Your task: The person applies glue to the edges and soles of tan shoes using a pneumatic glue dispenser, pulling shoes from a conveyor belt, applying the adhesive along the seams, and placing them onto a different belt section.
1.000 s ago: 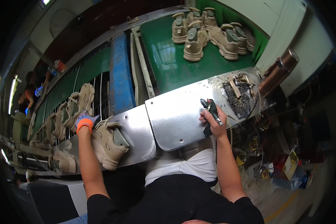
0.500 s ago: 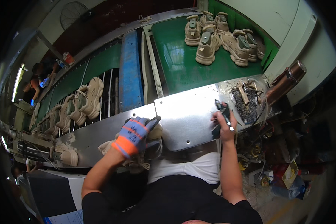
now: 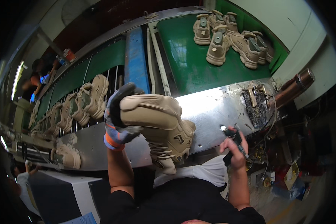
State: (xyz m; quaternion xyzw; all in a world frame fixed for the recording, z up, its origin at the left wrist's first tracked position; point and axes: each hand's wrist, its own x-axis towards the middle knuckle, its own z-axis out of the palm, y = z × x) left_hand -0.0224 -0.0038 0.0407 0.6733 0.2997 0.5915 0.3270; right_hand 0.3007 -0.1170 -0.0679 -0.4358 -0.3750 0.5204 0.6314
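Observation:
My left hand (image 3: 117,115), in a grey and orange work glove, grips a beige sneaker (image 3: 158,121) at its heel end, thumb on one side and fingers on the other. The sneaker is raised over the front of the metal worktop (image 3: 209,112), tilted, with its laces and toe toward my body. My bare right hand (image 3: 238,153) is wrapped round a small dark green hand tool (image 3: 233,135) with a shiny metal tip; its exact kind cannot be made out. The tool is apart from the sneaker, to its right.
Several beige sneakers (image 3: 218,46) stand on the green belt (image 3: 179,56) ahead. More sneakers (image 3: 97,97) line a rack at left, and one shoe (image 3: 67,155) lies on the metal ledge. A copper-coloured cylinder (image 3: 295,87) and dark residue (image 3: 255,108) are at right. Another person (image 3: 37,82) works far left.
My left hand has lifted the sneaker from low beside my lap up over the worktop. My right hand has moved slightly down and right, turning the tool so its metal tip points up-left.

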